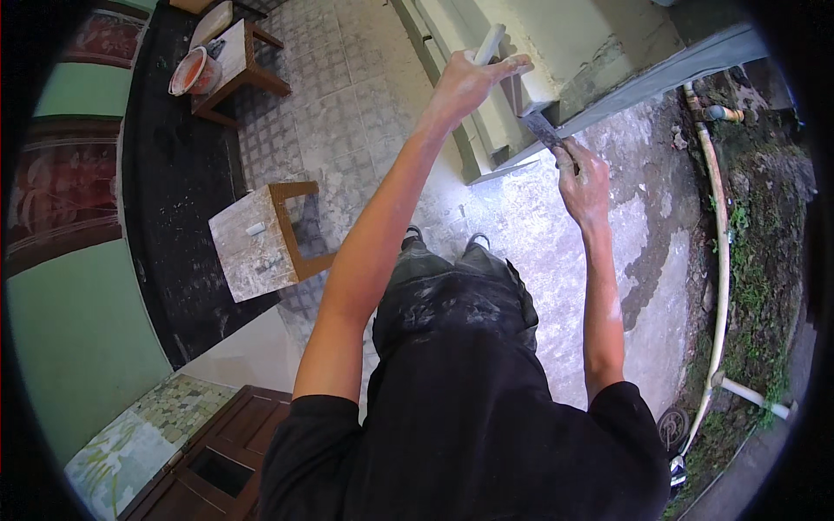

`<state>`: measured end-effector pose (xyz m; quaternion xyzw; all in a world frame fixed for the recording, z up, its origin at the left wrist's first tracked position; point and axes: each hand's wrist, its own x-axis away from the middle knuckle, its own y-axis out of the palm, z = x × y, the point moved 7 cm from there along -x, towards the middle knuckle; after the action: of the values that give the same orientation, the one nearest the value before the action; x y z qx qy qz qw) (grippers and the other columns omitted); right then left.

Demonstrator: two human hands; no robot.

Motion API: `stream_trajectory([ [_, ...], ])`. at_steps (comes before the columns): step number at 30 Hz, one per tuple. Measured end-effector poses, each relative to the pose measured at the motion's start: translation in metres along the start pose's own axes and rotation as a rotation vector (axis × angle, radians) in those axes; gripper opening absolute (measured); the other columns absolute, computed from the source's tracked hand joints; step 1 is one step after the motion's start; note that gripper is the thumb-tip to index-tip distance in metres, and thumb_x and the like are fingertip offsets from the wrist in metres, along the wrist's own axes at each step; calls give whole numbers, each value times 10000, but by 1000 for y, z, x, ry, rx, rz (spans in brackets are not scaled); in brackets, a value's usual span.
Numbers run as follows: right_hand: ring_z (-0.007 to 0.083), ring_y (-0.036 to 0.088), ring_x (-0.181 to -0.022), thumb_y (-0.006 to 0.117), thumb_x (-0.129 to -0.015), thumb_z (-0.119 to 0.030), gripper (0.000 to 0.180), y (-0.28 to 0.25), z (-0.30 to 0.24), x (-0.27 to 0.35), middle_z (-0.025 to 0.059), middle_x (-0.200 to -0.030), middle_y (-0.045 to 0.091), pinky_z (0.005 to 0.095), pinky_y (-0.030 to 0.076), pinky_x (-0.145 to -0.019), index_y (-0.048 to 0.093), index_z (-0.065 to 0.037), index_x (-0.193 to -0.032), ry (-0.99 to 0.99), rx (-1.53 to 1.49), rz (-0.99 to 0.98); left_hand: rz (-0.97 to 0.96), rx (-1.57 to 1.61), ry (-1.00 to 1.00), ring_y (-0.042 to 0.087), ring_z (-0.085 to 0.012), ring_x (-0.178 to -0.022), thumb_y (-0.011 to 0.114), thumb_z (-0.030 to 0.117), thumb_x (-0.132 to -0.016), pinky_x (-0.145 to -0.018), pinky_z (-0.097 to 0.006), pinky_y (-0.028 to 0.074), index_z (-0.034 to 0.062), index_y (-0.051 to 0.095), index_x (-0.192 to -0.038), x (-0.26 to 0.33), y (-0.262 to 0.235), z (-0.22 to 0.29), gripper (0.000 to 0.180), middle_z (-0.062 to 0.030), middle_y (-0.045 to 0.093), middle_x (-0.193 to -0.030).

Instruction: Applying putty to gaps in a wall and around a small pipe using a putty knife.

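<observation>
My left hand (469,85) is raised at the upper middle, its fingers closed on a flat tool with a pale end (490,45); the rest of that tool is partly hidden by the hand. Lower and to the right, my right hand (582,178) grips a putty knife (544,130) with a dark flat blade. The blade's tip points up and left, close to the end of the left hand's tool and the corner of a pale plastered ledge (540,85). Whether the blade touches the corner I cannot tell. Whitish dust marks both hands.
Left of me stands a dusty low table (252,252) with a small white piece on top. Farther off, another table (233,54) bears a reddish bucket (195,73). A pale pipe (719,234) runs along the mossy ground at right. Tiles and white-splashed concrete (556,286) lie below.
</observation>
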<state>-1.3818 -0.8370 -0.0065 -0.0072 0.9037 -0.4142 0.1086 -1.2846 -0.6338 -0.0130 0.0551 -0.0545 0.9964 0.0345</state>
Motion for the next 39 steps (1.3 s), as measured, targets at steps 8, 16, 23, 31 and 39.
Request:
stream_trajectory([
  [8, 380, 646, -726, 609, -912, -135, 161, 3, -12, 9, 207, -829, 656, 437, 485, -646, 683, 0, -956, 31, 86, 195, 32, -36, -16, 394, -40, -539, 712, 323, -864, -474, -255, 303, 47, 729, -1097, 0, 2, -1, 362, 42, 520, -640],
  [16, 416, 619, -776, 534, -953, -166, 190, 22, -27, 15, 232, -815, 629, 468, 467, -680, 657, -21, -967, 52, 123, 178, 26, -80, 62, 592, -146, -694, 669, 371, -889, -636, -318, 463, 77, 706, -1157, 4, 9, 2, 400, -53, 674, -814],
  [23, 396, 627, -738, 531, -955, -185, 231, 54, 12, 54, 233, -794, 633, 453, 469, -661, 654, 10, -946, 292, -34, 14, 98, 40, 1, 621, -279, -742, 593, 222, -953, -647, -411, 474, 35, 457, -1305, 42, 22, -51, 421, -133, 627, -874],
  [31, 267, 650, -713, 522, -968, -219, 287, 82, 62, 122, 185, -772, 664, 378, 473, -661, 670, 25, -1001, 519, -138, -73, 558, -160, 831, 584, -354, -701, 705, 52, -803, -590, -451, 465, 42, 492, -1027, 83, 54, -7, 309, -144, 522, -848],
  [39, 265, 652, -712, 538, -958, -228, 290, 85, 75, 123, 175, -780, 671, 377, 479, -668, 676, 26, -989, 524, -170, -80, 478, -539, 1004, 605, -241, -710, 714, 58, -749, -552, -354, 514, 95, 547, -994, 90, 54, -12, 299, -71, 541, -857],
])
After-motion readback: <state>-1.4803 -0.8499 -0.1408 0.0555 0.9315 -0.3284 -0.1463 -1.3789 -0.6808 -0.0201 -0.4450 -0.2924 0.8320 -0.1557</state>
